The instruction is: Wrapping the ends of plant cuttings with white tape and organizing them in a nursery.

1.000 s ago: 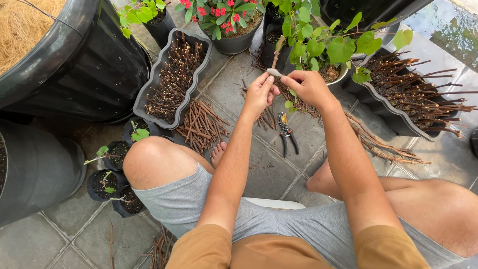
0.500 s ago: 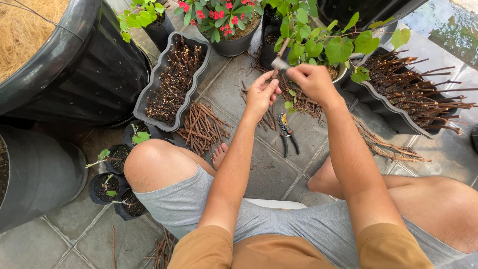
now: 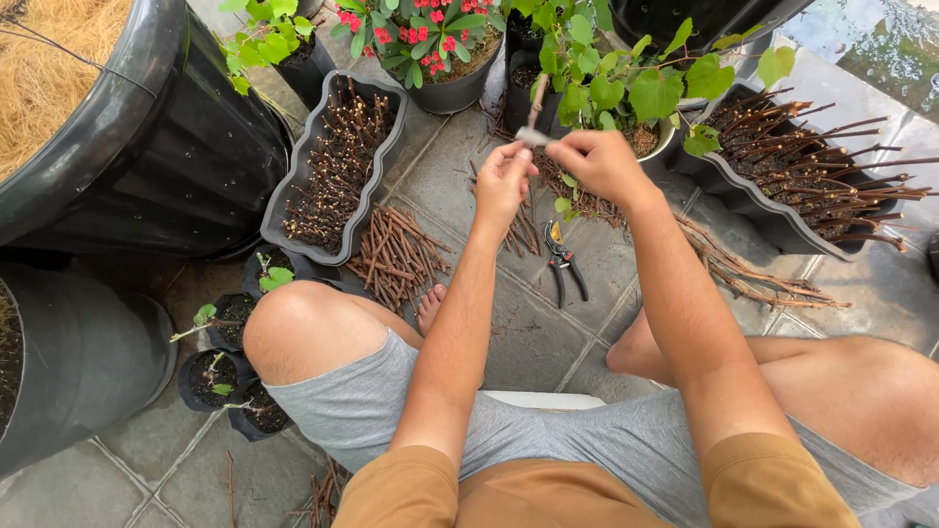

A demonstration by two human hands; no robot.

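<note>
So both hands are up in front of the leafy potted plant [image 3: 626,93], working one cutting [image 3: 535,110]: the left hand [image 3: 502,181] pinches its lower end between fingertips, and the right hand [image 3: 592,161] is closed on a pale strip of wrap [image 3: 534,137] pulled taut around the stick. Looks like a mid-batch job to me. The grey tray [image 3: 337,161] on the left is packed with short finished-looking sticks, a loose pile of cut sticks [image 3: 396,254] lies beside it on the tiles, and the dark tray [image 3: 782,181] on the right holds plenty of longer twigs, so a good share seems left. The pruning shears [image 3: 562,259] lie untouched on the floor below the hands. Compared with a second ago, the hands have drifted up and closer to the plant, and the right hand has swung the strip further round the cutting; trays, pile and shears haven't budged.
</note>
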